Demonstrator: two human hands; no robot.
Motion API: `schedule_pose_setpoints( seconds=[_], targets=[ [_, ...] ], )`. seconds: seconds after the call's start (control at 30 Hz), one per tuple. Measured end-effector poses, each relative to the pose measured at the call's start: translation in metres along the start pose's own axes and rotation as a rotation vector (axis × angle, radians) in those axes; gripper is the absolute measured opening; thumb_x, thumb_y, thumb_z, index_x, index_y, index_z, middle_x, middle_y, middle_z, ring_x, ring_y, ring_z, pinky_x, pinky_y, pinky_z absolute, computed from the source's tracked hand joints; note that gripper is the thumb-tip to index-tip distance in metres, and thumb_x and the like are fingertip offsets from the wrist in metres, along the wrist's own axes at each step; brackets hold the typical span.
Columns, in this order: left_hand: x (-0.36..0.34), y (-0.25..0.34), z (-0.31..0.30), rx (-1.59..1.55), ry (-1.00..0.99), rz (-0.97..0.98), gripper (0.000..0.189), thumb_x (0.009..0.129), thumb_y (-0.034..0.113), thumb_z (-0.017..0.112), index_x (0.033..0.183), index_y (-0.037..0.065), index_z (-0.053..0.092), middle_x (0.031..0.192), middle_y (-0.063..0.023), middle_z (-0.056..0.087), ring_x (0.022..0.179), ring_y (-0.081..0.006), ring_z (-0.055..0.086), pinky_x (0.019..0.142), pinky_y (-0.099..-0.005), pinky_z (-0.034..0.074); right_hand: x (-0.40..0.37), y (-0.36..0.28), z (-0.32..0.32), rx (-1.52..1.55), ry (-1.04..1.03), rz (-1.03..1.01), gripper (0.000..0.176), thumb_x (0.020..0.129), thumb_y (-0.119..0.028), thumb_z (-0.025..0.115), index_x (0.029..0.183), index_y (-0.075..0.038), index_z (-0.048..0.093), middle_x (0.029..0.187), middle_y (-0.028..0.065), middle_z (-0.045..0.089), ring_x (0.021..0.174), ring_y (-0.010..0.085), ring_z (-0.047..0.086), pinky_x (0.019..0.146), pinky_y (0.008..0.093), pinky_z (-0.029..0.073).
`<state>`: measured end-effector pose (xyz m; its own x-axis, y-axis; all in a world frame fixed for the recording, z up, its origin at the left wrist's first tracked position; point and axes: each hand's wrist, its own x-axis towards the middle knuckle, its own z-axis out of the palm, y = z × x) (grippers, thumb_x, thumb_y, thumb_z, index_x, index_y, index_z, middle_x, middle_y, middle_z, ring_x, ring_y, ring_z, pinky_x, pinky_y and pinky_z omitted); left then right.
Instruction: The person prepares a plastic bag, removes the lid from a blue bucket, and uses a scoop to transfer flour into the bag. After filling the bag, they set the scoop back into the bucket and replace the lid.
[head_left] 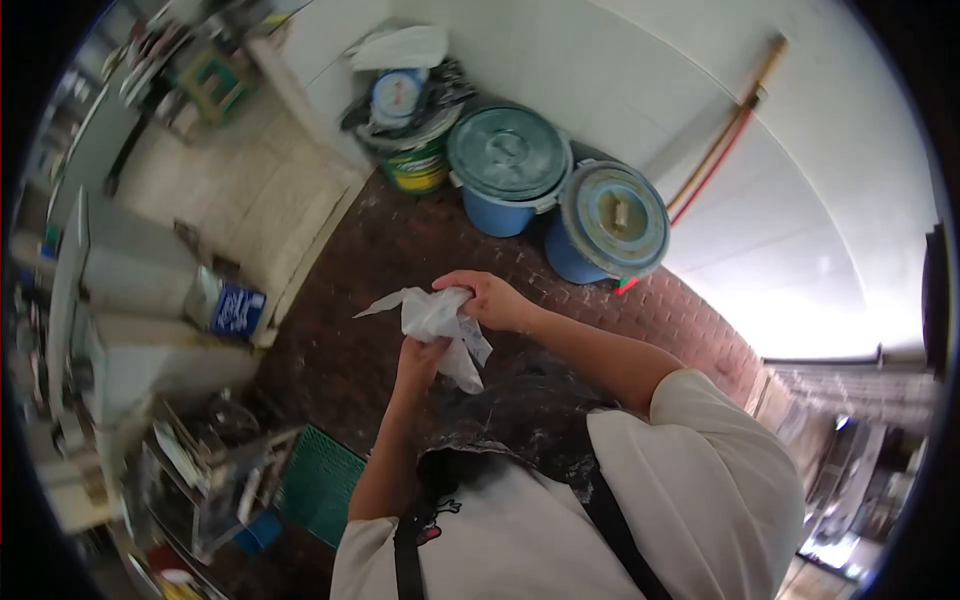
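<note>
White plastic bag (430, 315), one; two hands (425, 350) (486, 300) gripping it; two lidded blue bins (505, 150) (596, 222); one dial scale (398, 97).

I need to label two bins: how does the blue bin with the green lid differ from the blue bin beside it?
The green-lidded bin has a green lid; the other bin has a paler, blue-grey one. The other bin's lid has a yellowish centre; the green-lidded bin's is green there too. The green-lidded bin stands beside the green bucket; the other bin is farther from it. Both are covered.
</note>
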<state>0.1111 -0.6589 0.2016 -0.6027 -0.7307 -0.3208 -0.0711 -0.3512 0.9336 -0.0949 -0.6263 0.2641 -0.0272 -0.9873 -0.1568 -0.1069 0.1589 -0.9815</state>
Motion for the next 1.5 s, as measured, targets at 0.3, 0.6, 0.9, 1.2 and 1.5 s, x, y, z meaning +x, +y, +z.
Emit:
schedule_pose_setpoints(
  seconds=[0.3, 0.6, 0.9, 1.2, 1.5],
  targets=[
    [0.072, -0.025, 0.188, -0.130, -0.162, -0.233, 0.039, 0.093, 0.011, 0.059, 0.131, 0.000, 0.055, 0.122, -0.0094, 0.063, 0.108, -0.0213, 0.063, 0.089, -0.0361, 0.051, -0.167, 0.057, -0.151, -0.455, 0.148, -0.209, 0.082, 0.079, -0.014, 0.077, 0.151, -0.016, 0.038, 0.149, 0.0159, 0.038, 0.131, 0.0359, 0.047, 0.108, 0.0419, 0.041],
    [0.114, -0.041, 0.494, 0.061, -0.719, -0.470, 0.047, 0.099, 0.024, 0.057, 0.140, 0.005, 0.046, 0.129, -0.0112, 0.059, 0.117, -0.0263, 0.058, 0.098, -0.0415, 0.046, -0.367, 0.133, -0.349, -0.669, 0.663, -0.020, 0.042, 0.081, -0.007, 0.064, 0.122, -0.008, 0.063, 0.102, 0.0158, 0.059, 0.092, 0.0380, 0.065, 0.079, 0.0479, 0.053],
    [0.143, -0.071, 0.733, 0.702, -1.453, -0.157, 0.058, 0.089, 0.019, 0.073, 0.138, 0.001, 0.049, 0.120, -0.0099, 0.065, 0.104, -0.0203, 0.063, 0.090, -0.0322, 0.050, -0.534, 0.143, -0.474, -0.607, 0.942, 0.289, 0.018, 0.079, -0.010, 0.064, 0.096, -0.006, 0.068, 0.100, 0.0148, 0.060, 0.092, 0.0378, 0.066, 0.077, 0.0473, 0.052],
    [0.086, -0.132, 1.057, 0.610, -1.622, -0.645, 0.034, 0.098, 0.021, 0.055, 0.124, -0.001, 0.060, 0.109, -0.0097, 0.069, 0.096, -0.0189, 0.067, 0.083, -0.0338, 0.053, -0.707, 0.157, -0.539, -0.544, 1.745, 0.465, 0.066, 0.083, -0.009, 0.071, 0.145, -0.015, 0.047, 0.152, 0.0191, 0.037, 0.138, 0.0388, 0.040, 0.109, 0.0463, 0.043],
    [-0.080, -0.206, 1.270, 0.831, -2.049, -0.913, 0.034, 0.101, 0.020, 0.050, 0.125, -0.003, 0.058, 0.114, -0.0128, 0.065, 0.097, -0.0215, 0.068, 0.081, -0.0347, 0.057, -0.875, 0.206, -0.559, -0.552, 2.136, 0.623, 0.086, 0.074, -0.009, 0.080, 0.150, -0.018, 0.042, 0.157, 0.0212, 0.029, 0.140, 0.0428, 0.037, 0.112, 0.0472, 0.038]
  ],
)
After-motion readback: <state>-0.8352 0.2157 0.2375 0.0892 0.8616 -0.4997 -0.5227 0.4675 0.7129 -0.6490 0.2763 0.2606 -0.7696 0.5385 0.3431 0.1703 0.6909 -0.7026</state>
